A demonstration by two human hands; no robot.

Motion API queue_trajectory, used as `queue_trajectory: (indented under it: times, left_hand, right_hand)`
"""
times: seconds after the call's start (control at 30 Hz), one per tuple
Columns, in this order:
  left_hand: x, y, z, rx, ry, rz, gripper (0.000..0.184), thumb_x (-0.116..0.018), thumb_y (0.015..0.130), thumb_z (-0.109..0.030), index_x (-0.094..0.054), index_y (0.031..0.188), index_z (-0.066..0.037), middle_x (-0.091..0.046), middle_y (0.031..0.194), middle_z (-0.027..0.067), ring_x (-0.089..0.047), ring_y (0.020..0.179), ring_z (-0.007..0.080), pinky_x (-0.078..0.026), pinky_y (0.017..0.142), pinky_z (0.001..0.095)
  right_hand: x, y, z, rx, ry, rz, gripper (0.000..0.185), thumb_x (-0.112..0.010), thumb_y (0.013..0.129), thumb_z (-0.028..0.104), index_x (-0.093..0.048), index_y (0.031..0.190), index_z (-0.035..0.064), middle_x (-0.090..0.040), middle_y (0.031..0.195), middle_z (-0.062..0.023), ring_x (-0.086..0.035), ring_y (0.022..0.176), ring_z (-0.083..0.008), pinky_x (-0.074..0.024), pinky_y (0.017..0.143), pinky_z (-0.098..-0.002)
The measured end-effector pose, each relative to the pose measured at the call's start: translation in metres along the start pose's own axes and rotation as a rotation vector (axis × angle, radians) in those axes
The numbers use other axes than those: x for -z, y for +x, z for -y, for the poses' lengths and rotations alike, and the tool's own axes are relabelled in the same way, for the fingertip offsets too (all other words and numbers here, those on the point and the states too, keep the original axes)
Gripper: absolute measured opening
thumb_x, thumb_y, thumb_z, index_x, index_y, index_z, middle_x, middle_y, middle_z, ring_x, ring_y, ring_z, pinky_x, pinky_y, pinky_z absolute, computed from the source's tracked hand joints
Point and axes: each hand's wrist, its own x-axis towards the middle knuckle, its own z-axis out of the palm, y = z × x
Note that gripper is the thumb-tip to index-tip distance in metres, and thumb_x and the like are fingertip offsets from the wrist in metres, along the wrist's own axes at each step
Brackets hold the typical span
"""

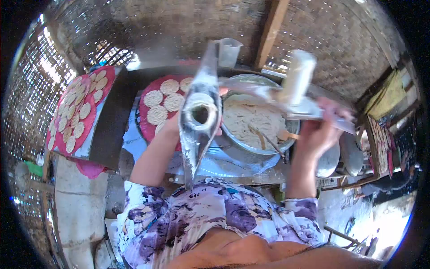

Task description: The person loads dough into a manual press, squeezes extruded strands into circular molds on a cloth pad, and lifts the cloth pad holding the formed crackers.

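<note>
My left hand, partly hidden, is closed round a long press body with a round hole through its middle and tapering ends smeared with pale dough. The fingers of my right hand are wrapped round one end of a plunger, a long handle with a pale cylinder standing up from it, blurred by motion. The two press parts are apart. Below and between them stands a basin of pale dough, with a stick and a small wooden utensil at its right side.
Behind the press body, a pink round mat bears several pale textured discs. A second pink mat with many discs lies at the left. A translucent jug stands at the back. Metal vessels sit at the right.
</note>
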Motion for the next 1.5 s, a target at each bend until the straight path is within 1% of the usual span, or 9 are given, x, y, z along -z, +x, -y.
queue_trajectory:
  times: [0.13,0.23,0.3,0.37,0.43,0.7,0.77,1.13,1.5]
  left_hand:
    - [-0.031,0.023,0.016,-0.75,0.223,-0.126,0.024,-0.063,0.08,-0.023,-0.046,0.093,-0.013,-0.046,0.114,0.0131,-0.039,0.118,0.0388,-0.029,0.099,0.0521]
    - [-0.026,0.0,0.0,-0.681,0.244,-0.294,0.026,-0.06,0.082,-0.024,-0.038,0.093,-0.013,-0.039,0.104,0.0065,-0.035,0.121,0.0356,-0.03,0.1,0.0487]
    - [-0.01,-0.015,0.002,-0.709,0.464,-0.425,0.025,-0.056,0.085,-0.018,-0.037,0.097,-0.008,-0.035,0.1,0.0081,-0.045,0.106,0.0292,-0.036,0.094,0.0525]
    - [-0.018,-0.019,0.004,-0.701,0.498,-0.461,0.023,-0.056,0.084,-0.017,-0.039,0.097,-0.008,-0.036,0.1,0.0079,-0.045,0.104,0.0268,-0.04,0.09,0.0514]
    - [-0.009,-0.021,0.003,-0.717,0.581,-0.363,0.022,-0.057,0.084,-0.018,-0.041,0.096,-0.009,-0.038,0.101,0.0078,-0.044,0.101,0.0233,-0.042,0.088,0.0496]
    - [0.012,-0.041,0.006,-0.658,0.516,-0.484,0.026,-0.069,0.071,-0.011,-0.053,0.09,-0.005,-0.049,0.091,0.0065,-0.052,0.09,0.0229,-0.05,0.079,0.0471]
    - [0.008,-0.038,0.007,-0.619,0.521,-0.485,0.026,-0.07,0.07,-0.01,-0.054,0.089,-0.004,-0.05,0.09,0.0066,-0.053,0.089,0.0233,-0.051,0.078,0.0469]
    - [0.037,-0.031,0.019,-0.584,0.429,-0.418,0.027,-0.076,0.063,-0.008,-0.057,0.082,-0.004,-0.053,0.082,0.004,-0.054,0.082,0.0179,-0.054,0.073,0.0462]
    - [0.042,-0.041,0.003,-0.374,0.291,-0.425,0.025,-0.075,0.063,-0.005,-0.056,0.078,-0.003,-0.052,0.077,0.0048,-0.06,0.075,0.0238,-0.055,0.068,0.0419]
  right_hand:
    - [-0.004,-0.042,-0.04,-0.328,0.162,0.185,0.025,-0.06,0.079,0.007,-0.045,0.098,0.0086,-0.051,0.092,-0.0073,-0.051,0.083,-0.0186,-0.0468,0.069,-0.0344]
    - [0.043,-0.045,-0.086,-0.708,-0.347,0.687,0.042,-0.067,0.075,0.021,-0.05,0.11,0.0042,-0.055,0.104,-0.0119,-0.052,0.098,-0.0212,-0.042,0.085,-0.0326]
    - [0.093,-0.047,-0.132,-0.456,-1.243,1.205,0.044,-0.066,0.073,0.031,-0.058,0.104,0.0027,-0.058,0.106,-0.015,-0.053,0.101,-0.0262,-0.0446,0.082,-0.0357]
    - [0.123,-0.053,-0.15,-0.69,-1.731,1.513,0.036,-0.061,0.074,0.03,-0.063,0.096,0.0017,-0.06,0.1,-0.0176,-0.056,0.097,-0.032,-0.0469,0.078,-0.0393]
    - [0.168,-0.065,-0.174,-0.719,-1.655,1.782,0.026,-0.059,0.072,0.021,-0.064,0.088,0.0008,-0.062,0.095,-0.0179,-0.059,0.089,-0.0338,-0.048,0.075,-0.0406]
    - [0.188,-0.004,-0.133,-0.603,-1.687,1.617,0.022,-0.053,0.074,0.018,-0.062,0.089,0.0049,-0.062,0.086,-0.0173,-0.06,0.081,-0.0338,-0.0481,0.07,-0.0422]
    - [0.167,0.022,-0.105,-0.507,-1.794,1.277,0.022,-0.05,0.075,0.015,-0.062,0.09,0.0043,-0.063,0.083,-0.0164,-0.061,0.08,-0.033,-0.0486,0.068,-0.0423]
    - [0.176,-0.008,-0.146,-0.738,-2.085,1.068,0.022,-0.05,0.078,0.016,-0.065,0.087,0.0023,-0.064,0.086,-0.0156,-0.063,0.082,-0.0303,-0.051,0.069,-0.0402]
    - [0.19,-0.041,-0.159,-0.749,-1.989,1.236,0.02,-0.053,0.077,0.019,-0.065,0.085,0.0043,-0.063,0.091,-0.0167,-0.062,0.085,-0.0292,-0.0503,0.072,-0.0385]
